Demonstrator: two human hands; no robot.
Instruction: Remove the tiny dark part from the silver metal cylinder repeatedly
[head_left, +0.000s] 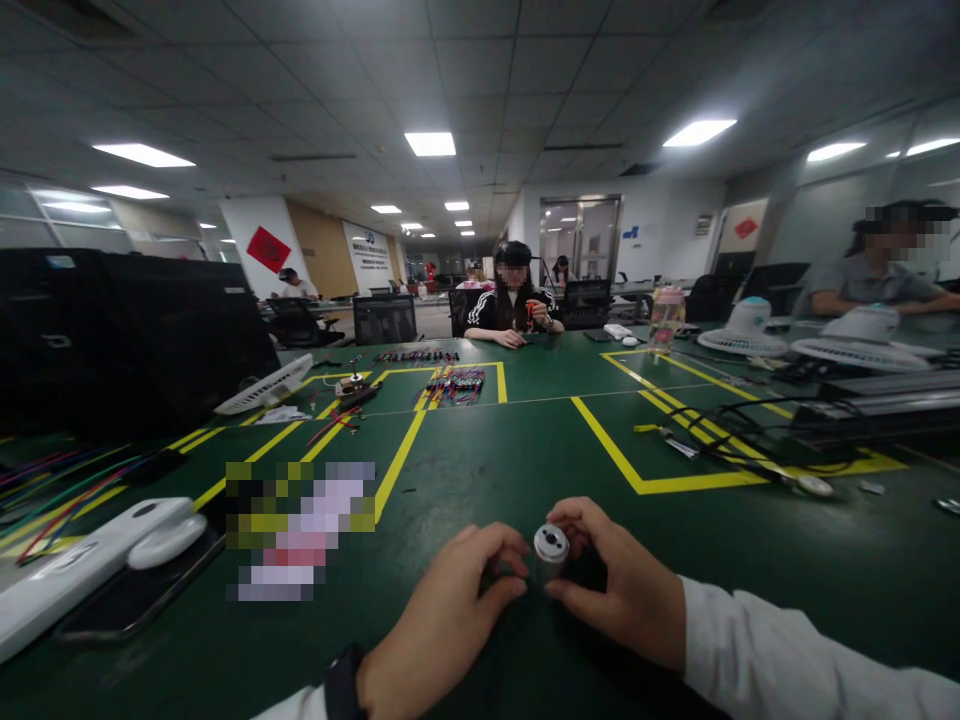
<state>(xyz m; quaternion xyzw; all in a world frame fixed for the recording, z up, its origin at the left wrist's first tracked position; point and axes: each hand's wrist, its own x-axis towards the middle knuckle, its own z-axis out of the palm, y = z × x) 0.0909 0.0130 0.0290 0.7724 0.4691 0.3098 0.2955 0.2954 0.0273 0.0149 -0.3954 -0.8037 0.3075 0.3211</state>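
A small silver cylinder (551, 546) with a dark hole in its round top stands just above the green table (525, 440), near the front edge. My right hand (619, 590) is closed round it, thumb and fingers pinching its sides. My left hand (442, 620) curls beside it on the left, fingertips touching the cylinder's lower part or something dark under it; I cannot make out which. A dark watch band sits on my left wrist.
White fan parts (90, 565) and coloured wires (52, 495) lie at the left. Bundles of wires (456, 383) rest mid-table. Black cables (739, 430) and white fans (742, 330) sit right. A person (514, 305) sits opposite, another (877, 275) at far right.
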